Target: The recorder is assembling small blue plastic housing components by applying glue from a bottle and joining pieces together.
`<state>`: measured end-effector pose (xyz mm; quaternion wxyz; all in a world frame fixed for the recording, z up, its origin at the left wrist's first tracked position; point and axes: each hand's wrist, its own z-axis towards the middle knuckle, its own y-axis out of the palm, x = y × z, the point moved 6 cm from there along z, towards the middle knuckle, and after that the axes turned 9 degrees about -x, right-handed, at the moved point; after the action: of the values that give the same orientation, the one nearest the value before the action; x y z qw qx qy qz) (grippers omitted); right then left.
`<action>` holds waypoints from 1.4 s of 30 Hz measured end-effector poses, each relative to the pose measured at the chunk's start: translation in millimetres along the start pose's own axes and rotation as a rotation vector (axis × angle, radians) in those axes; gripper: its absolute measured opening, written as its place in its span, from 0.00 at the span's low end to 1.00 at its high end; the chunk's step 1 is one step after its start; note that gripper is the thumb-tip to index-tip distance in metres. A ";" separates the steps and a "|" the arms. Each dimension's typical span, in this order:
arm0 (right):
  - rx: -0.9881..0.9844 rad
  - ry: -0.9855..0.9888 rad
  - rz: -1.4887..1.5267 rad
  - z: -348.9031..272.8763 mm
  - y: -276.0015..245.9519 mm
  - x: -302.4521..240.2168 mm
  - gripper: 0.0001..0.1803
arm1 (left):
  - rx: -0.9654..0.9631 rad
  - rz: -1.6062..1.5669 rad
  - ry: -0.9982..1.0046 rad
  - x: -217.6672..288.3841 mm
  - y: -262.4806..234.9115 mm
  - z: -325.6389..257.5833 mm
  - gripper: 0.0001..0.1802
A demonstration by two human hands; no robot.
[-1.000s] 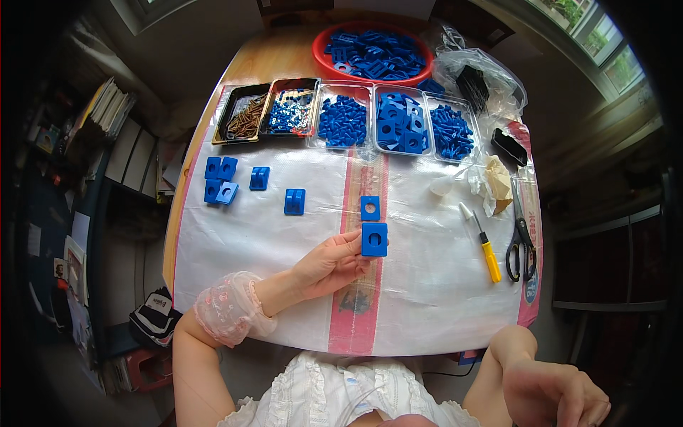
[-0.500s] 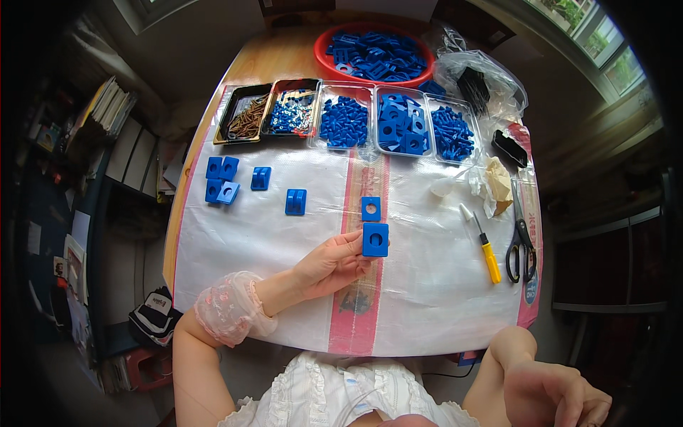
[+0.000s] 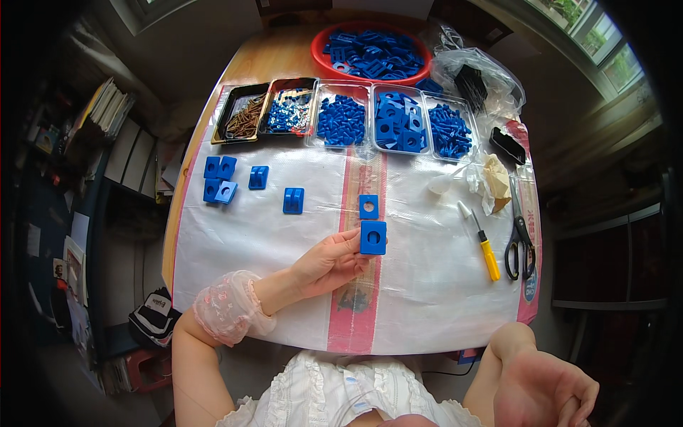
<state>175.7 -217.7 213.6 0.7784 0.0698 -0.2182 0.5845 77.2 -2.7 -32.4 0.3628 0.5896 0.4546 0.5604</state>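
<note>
Between the thumb and fingers of my left hand (image 3: pixel 331 265) is a blue square plastic block with a round hole (image 3: pixel 373 238), held up over the middle of the table. Just beyond it lies a flat blue square plate with a hole (image 3: pixel 368 207). Two ridged blue pieces rest farther left, one nearer (image 3: pixel 293 201) and one farther (image 3: pixel 258 178). Beside them is a small group of blue holed blocks (image 3: pixel 212 190). My right hand (image 3: pixel 537 390) is off the table at the lower right, palm showing, fingers loosely bent and partly cut off; nothing shows in it.
Across the back stand trays of brown screws (image 3: pixel 245 119), small metal nuts (image 3: pixel 289 114) and blue parts (image 3: pixel 342 119). Behind is a red basin (image 3: pixel 317 65) of blue pieces. At right lie a yellow-handled screwdriver (image 3: pixel 489 260), black scissors (image 3: pixel 520 249) and crumpled paper (image 3: pixel 496 183).
My right hand has turned so that more of its palm shows, and shifted slightly left. My left hand still holds the blue block in nearly the same place; the view has shifted a little.
</note>
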 end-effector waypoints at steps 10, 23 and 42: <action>0.171 0.207 0.200 6.6 -9.1 8.8 0.09 | 0.042 0.017 0.004 0.1 0.2 -0.5 0.14; -0.638 1.419 -0.156 -144.2 31.5 110.4 0.10 | -0.004 0.022 0.038 1.0 -0.4 0.6 0.17; -0.716 1.631 -0.059 -178.6 46.6 99.9 0.18 | -0.013 0.059 0.044 3.3 -1.7 -2.3 0.18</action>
<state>200.1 -50.6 89.0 0.6814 -0.6098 0.2358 0.3290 74.5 0.8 -32.7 0.3399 0.5879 0.4413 0.5866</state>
